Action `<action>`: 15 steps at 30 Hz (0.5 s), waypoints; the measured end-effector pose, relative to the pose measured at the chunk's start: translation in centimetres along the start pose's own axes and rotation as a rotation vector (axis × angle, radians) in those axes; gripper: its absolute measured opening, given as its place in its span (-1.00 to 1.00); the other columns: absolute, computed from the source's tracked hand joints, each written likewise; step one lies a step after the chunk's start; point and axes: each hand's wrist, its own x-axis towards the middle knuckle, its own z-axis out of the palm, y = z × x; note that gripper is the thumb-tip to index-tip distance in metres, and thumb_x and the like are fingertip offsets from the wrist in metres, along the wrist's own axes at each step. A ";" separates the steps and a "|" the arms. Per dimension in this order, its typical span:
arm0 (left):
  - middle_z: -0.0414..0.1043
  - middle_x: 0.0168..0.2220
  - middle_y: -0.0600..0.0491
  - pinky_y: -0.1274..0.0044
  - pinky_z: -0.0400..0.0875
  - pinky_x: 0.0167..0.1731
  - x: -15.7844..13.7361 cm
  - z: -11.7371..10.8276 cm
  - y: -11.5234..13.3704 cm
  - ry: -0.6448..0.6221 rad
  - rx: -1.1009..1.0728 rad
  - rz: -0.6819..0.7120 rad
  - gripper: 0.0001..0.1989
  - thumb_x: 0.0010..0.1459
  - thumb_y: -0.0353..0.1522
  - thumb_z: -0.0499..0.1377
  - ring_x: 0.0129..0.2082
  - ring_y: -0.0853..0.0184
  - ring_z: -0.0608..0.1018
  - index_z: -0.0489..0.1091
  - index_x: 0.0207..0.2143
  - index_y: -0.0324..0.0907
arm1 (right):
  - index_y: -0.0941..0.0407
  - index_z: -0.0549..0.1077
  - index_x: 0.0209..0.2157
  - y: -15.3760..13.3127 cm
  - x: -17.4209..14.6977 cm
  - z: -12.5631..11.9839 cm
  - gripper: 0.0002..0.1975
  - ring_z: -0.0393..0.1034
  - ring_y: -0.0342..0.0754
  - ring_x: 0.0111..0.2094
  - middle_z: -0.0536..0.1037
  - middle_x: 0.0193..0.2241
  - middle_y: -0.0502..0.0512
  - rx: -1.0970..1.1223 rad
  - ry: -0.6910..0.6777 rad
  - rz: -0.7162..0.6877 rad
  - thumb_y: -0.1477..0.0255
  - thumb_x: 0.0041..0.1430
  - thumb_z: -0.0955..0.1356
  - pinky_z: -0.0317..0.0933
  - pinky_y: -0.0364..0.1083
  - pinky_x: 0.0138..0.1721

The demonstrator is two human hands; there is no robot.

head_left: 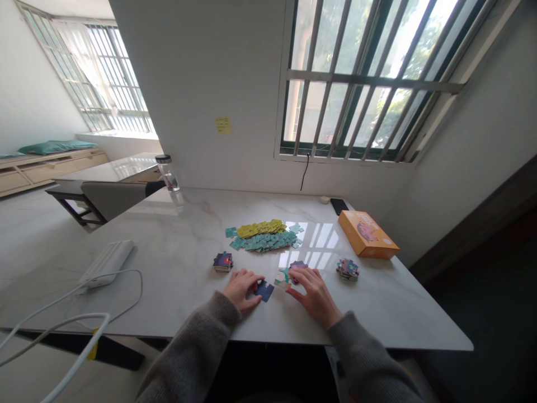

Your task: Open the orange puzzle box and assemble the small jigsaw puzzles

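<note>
Near the table's front edge, my left hand (243, 290) pinches a dark blue puzzle piece (265, 291) between thumb and fingers. To its right, my right hand (314, 295) curls with its fingertips at a white, green and orange puzzle piece (282, 276). Just behind those fingers lies a small pile of purple puzzle pieces (298, 265), partly hidden by the hand. A stack of dark blue and red pieces (222, 261) sits beyond my left hand. Another stack of mixed-colour pieces (347, 269) is off to the right.
Farther back lie overlapping rows of yellow-green pieces (260, 228) and teal pieces (268, 242). An orange box (367, 234) and a black phone (339, 206) are at the right. A white power strip (109, 263) with cables lies left; a clear bottle (168, 174) stands at the back left.
</note>
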 end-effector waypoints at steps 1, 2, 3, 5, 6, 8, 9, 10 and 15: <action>0.46 -0.26 0.02 0.31 0.22 -0.06 -0.1 0.1 -0.1 0.011 -0.012 0.003 -0.54 0.01 -0.29 0.24 -0.15 0.14 0.41 0.41 0.02 -0.07 | 0.06 0.43 0.02 -0.4 0.1 0.2 -0.68 0.45 0.13 -0.04 0.57 -0.08 0.21 0.002 -0.015 -0.009 0.32 0.25 0.40 0.26 0.11 -0.04; 0.45 -0.22 -0.01 0.31 0.23 -0.06 -0.3 0.2 -0.2 0.033 -0.022 0.007 -0.51 -0.01 -0.31 0.25 -0.13 0.13 0.40 0.40 0.03 -0.09 | 0.06 0.43 0.00 -0.9 0.2 0.4 -0.70 0.44 0.13 -0.05 0.57 -0.08 0.20 0.006 -0.030 -0.020 0.33 0.25 0.40 0.26 0.12 -0.03; 0.44 -0.15 -0.04 0.31 0.24 -0.05 -0.4 0.3 -0.2 0.063 -0.030 0.012 -0.47 -0.04 -0.32 0.25 -0.09 0.11 0.40 0.38 0.05 -0.11 | 0.06 0.44 -0.01 -1.4 0.3 0.6 -0.72 0.44 0.12 -0.05 0.57 -0.09 0.19 0.010 -0.042 -0.030 0.33 0.25 0.40 0.25 0.13 -0.01; 0.40 -0.01 -0.08 0.30 0.24 -0.01 -0.5 0.3 -0.1 0.115 -0.048 0.028 -0.36 -0.09 -0.34 0.26 -0.02 0.08 0.37 0.31 0.13 -0.12 | 0.05 0.45 -0.04 -2.3 0.5 1.1 -0.74 0.44 0.11 -0.08 0.57 -0.10 0.18 0.020 -0.056 -0.041 0.34 0.25 0.40 0.24 0.15 0.00; 0.38 0.03 -0.08 0.30 0.24 0.01 -0.6 0.3 0.0 0.124 -0.058 0.038 -0.30 -0.09 -0.34 0.26 0.01 0.07 0.37 0.26 0.17 -0.12 | 0.04 0.46 -0.05 -2.7 0.7 1.4 -0.75 0.44 0.10 -0.10 0.57 -0.11 0.17 0.025 -0.059 -0.041 0.33 0.24 0.40 0.24 0.15 0.00; 0.40 0.04 -0.06 0.30 0.22 0.02 -0.6 0.2 0.2 0.108 -0.070 0.050 -0.27 -0.06 -0.32 0.26 0.03 0.08 0.37 0.20 0.21 -0.08 | 0.04 0.47 -0.08 -3.4 0.9 2.0 -0.77 0.44 0.08 -0.12 0.57 -0.13 0.16 0.030 -0.072 -0.030 0.33 0.23 0.41 0.24 0.14 -0.01; 0.42 0.03 -0.05 0.31 0.22 0.02 -0.6 0.1 0.3 0.094 -0.071 0.049 -0.30 -0.02 -0.31 0.25 0.03 0.08 0.37 0.20 0.21 -0.07 | 0.04 0.48 -0.11 -3.6 1.0 2.3 -0.79 0.43 0.07 -0.13 0.57 -0.14 0.15 0.027 -0.084 -0.022 0.33 0.22 0.42 0.24 0.12 -0.02; 0.42 0.03 -0.04 0.31 0.22 0.02 -0.6 0.1 0.4 0.082 -0.068 0.048 -0.33 0.01 -0.30 0.25 0.03 0.09 0.37 0.21 0.21 -0.06 | 0.04 0.49 -0.14 -3.9 1.1 2.5 -0.81 0.43 0.07 -0.14 0.57 -0.15 0.14 0.020 -0.100 -0.015 0.33 0.21 0.43 0.25 0.11 -0.03; 0.41 0.00 -0.04 0.30 0.21 0.00 -0.5 0.0 0.4 0.064 -0.033 0.064 -0.45 0.06 -0.28 0.23 0.01 0.09 0.38 0.31 0.15 -0.03 | 0.04 0.48 -0.20 -4.5 1.3 3.0 -0.84 0.39 0.07 -0.14 0.54 -0.19 0.12 0.003 -0.178 0.014 0.31 0.20 0.43 0.26 0.06 -0.07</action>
